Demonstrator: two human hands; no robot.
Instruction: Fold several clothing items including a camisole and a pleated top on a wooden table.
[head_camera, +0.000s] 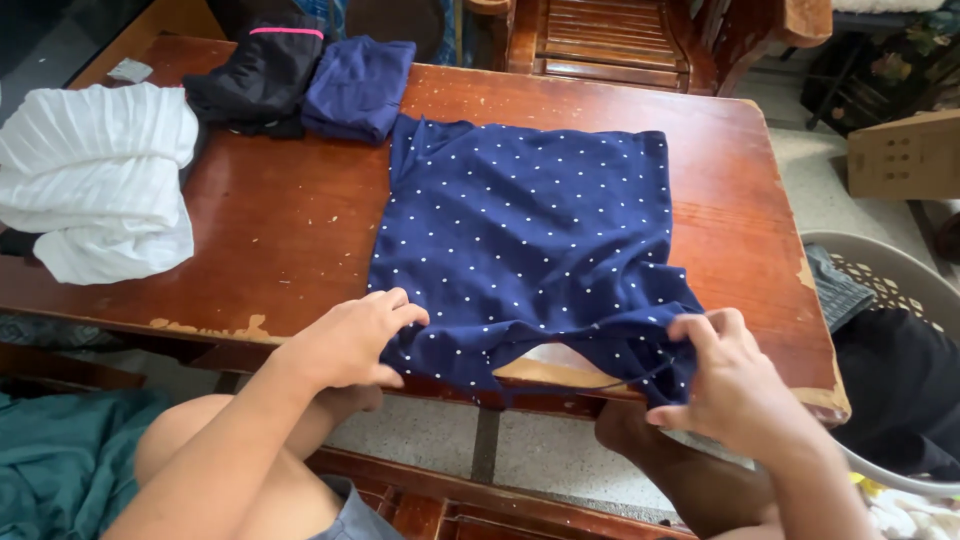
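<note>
A navy garment with small white dots (525, 230) lies spread on a worn reddish wooden table (280, 220). Its near edge hangs over the table's front rim. My left hand (350, 338) pinches the near left corner of the dotted cloth. At the near right corner, my right hand (735, 385) grips a bunched fold of the same garment, lifted slightly off the table edge.
A folded dark blue cloth (358, 85) and a black garment with a pink stripe (255, 75) lie at the table's far side. A crumpled white garment (100, 175) sits at the left. A grey laundry basket (880, 290) stands right, a wooden chair (620, 40) behind.
</note>
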